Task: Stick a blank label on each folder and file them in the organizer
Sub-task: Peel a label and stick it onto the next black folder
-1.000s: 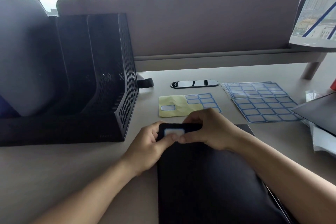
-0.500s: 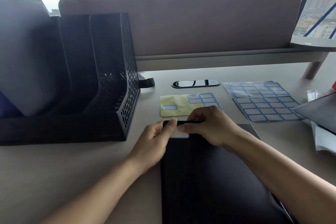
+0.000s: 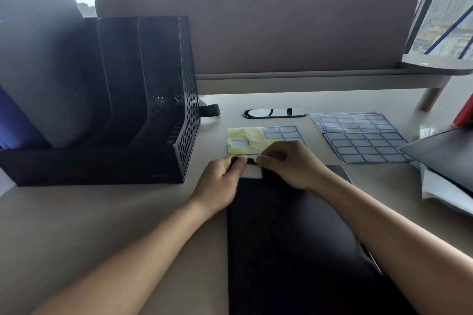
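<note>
A black folder (image 3: 294, 238) lies flat on the desk in front of me. A blank white label (image 3: 253, 172) sits on its top left corner. My left hand (image 3: 220, 184) pinches the label's upper left corner with the thumb on top, at the folder's edge. My right hand (image 3: 291, 166), fingers curled, pinches the label's upper right corner. The black mesh organizer (image 3: 179, 120) stands at the left with a grey folder (image 3: 43, 71) upright in its leftmost slot; the two slots on the right hold nothing.
A yellow backing sheet (image 3: 245, 138) with a few blue-edged labels lies just beyond my hands. Full label sheets (image 3: 363, 146) lie to the right. Another dark folder (image 3: 445, 153) rests on papers at the right edge. A divider panel (image 3: 281, 33) closes the back.
The label went from held above the folder's corner to lying on it. Both hands slid up to its top corners.
</note>
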